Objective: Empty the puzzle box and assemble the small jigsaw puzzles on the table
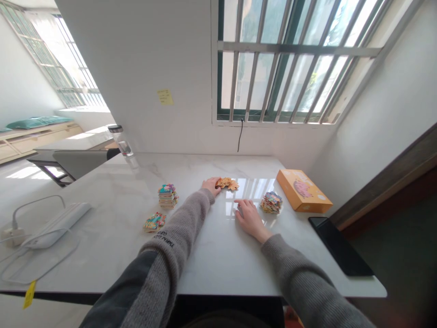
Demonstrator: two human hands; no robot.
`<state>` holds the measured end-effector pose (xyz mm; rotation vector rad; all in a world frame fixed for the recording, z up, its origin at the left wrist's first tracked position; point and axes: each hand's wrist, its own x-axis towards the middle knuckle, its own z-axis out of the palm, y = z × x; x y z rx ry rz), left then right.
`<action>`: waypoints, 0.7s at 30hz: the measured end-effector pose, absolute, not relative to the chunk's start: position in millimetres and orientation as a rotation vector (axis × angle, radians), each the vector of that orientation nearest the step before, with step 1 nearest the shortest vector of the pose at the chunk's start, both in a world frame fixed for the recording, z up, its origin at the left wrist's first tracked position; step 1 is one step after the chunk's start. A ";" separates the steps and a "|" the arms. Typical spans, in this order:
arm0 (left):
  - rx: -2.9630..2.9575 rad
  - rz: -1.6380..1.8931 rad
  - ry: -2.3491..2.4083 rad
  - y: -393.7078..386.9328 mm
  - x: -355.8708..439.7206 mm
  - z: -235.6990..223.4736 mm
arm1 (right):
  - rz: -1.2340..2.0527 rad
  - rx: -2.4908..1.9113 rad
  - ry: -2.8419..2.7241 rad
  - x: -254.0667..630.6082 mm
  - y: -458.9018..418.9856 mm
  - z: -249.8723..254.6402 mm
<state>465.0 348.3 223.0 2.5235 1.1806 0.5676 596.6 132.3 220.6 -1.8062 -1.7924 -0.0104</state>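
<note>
My left hand (212, 185) reaches to the far middle of the white table, its fingers curled against the left end of a row of orange-brown puzzle pieces (227, 183). Part of its fingertips is hidden by the pieces. Nearer to me, my right hand (249, 216) rests on the tabletop, empty, with its fingers stretched and apart. Just right of it stands a stack of colourful puzzle pieces (271, 202). Left of my left forearm are a taller puzzle-piece stack (167, 196) and a lower one (154, 222).
An orange box (303, 190) lies at the right, with a black phone (339, 246) before it. A white power strip (58, 225) with cables is at the left. A clear bottle (120, 141) stands at the far left corner. A wall and barred window (273, 82) rise behind the white table (218, 264).
</note>
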 end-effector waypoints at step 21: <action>2.440 0.785 0.930 278.3 418.2 218.6 | 0.012 -1.734 -1.789 595.2 134.8 219.0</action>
